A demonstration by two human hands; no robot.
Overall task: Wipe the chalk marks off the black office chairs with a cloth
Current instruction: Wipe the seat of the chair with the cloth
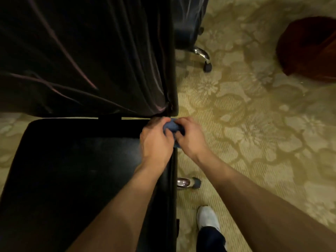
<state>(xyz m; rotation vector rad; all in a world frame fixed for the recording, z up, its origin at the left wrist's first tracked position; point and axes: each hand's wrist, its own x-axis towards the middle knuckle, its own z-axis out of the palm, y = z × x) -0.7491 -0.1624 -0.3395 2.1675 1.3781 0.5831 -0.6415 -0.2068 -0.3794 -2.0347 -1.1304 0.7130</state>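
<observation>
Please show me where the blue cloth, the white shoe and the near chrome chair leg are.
blue cloth [171, 126]: head view, bunched part between both hands.
white shoe [208, 218]: head view, its upper.
chrome chair leg [183, 182]: head view, shiny end by the caster.

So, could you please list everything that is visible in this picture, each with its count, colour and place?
office chair: one, black, lower left, seen from above
cloth: one, blue, bunched between both hands at the chair's far right corner
drape: one, dark and pleated, upper left, behind the chair
second chair: one, dark, top centre, only partly in view
chrome legs with castors: two visible, silver with dark wheels, right of the drape and right of the chair
carpet: one, beige floral, right half
round object: one, reddish-brown, upper right
shoe: one, white, bottom centre
left hand: gripping the cloth
right hand: gripping the cloth
</observation>
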